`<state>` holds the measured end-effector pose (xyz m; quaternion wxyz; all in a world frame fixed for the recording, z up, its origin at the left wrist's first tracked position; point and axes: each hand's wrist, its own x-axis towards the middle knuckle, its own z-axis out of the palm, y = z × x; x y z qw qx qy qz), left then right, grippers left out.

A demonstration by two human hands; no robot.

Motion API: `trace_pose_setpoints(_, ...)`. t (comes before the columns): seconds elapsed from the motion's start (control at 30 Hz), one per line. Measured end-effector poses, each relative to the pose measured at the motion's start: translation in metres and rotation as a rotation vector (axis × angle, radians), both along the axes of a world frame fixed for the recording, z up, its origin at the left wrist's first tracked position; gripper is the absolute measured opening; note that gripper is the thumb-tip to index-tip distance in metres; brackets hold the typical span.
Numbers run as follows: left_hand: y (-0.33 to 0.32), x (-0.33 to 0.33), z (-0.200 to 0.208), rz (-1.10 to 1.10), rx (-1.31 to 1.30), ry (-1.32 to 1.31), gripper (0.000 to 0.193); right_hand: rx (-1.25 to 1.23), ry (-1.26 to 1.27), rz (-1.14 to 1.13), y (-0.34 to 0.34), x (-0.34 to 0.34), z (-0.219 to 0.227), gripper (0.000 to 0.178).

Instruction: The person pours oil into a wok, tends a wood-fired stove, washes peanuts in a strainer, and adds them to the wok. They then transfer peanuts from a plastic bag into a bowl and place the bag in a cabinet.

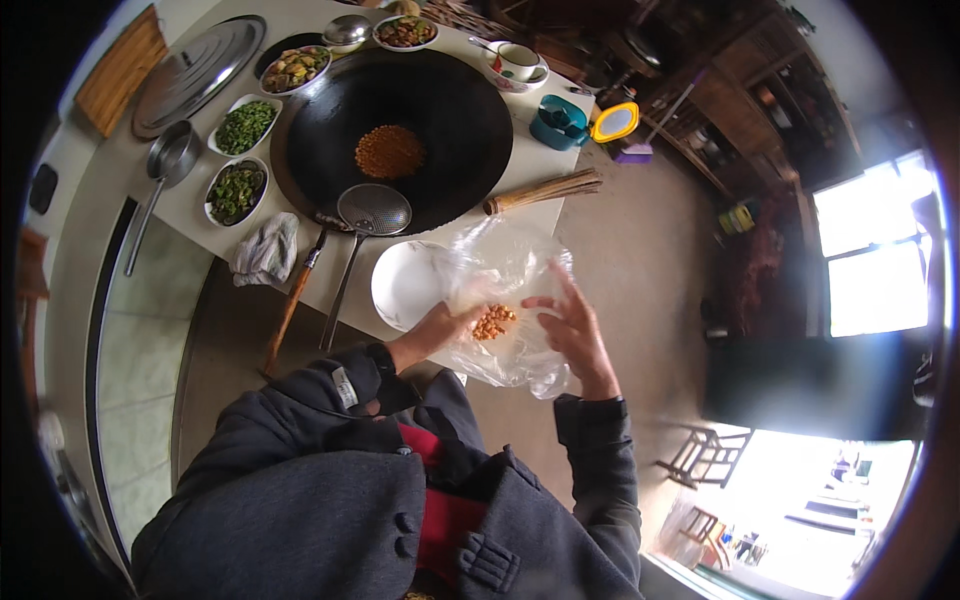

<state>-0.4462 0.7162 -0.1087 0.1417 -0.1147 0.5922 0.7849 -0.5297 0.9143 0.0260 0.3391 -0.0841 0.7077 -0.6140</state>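
A clear plastic bag (500,255) with a handful of peanuts (494,322) in its bottom hangs in front of me, beside the worktop's near edge. My left hand (440,330) is closed on the bag's left side, close to the peanuts. On the other side, my right hand (578,335) has its fingers apart, against or just beside the plastic. Just left of the bag is a white plate (408,285). Beyond it sits a large black wok (460,130) with reddish-brown peanuts or beans (389,151) in its middle.
A metal strainer (374,210) and a wooden-handled spatula (300,285) lean over the wok's near rim. Left of it are bowls of chopped greens (243,127), a crumpled cloth (266,250) and a ladle (172,155). A bamboo brush (545,190) lies at the right edge, near a teal container (558,124).
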Motion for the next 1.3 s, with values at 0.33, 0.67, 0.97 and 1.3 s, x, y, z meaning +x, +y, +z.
trace_pose_setpoints(0.33, 0.065, -0.042, 0.057, 0.244, 0.169, -0.066, 0.023, -0.456, -0.149, 0.005, 0.094, -0.077, -0.049, 0.055)
trace_pose_setpoints(0.67, 0.096, -0.046, 0.105, 0.079, 0.255, -0.127, 0.036, -0.703, -0.512, -0.178, 0.092, -0.041, -0.184, 0.040)
trace_pose_setpoints(0.97, 0.080, -0.028, 0.117, -0.014, 0.432, -0.113, 0.058, -0.724, -0.754, 0.003, 0.074, -0.015, -0.187, 0.039)
trace_pose_setpoints(1.3, 0.049, -0.014, 0.127, 0.106, 0.334, -0.271, 0.060, -0.661, -0.852, 0.167, 0.055, -0.005, -0.187, 0.039)
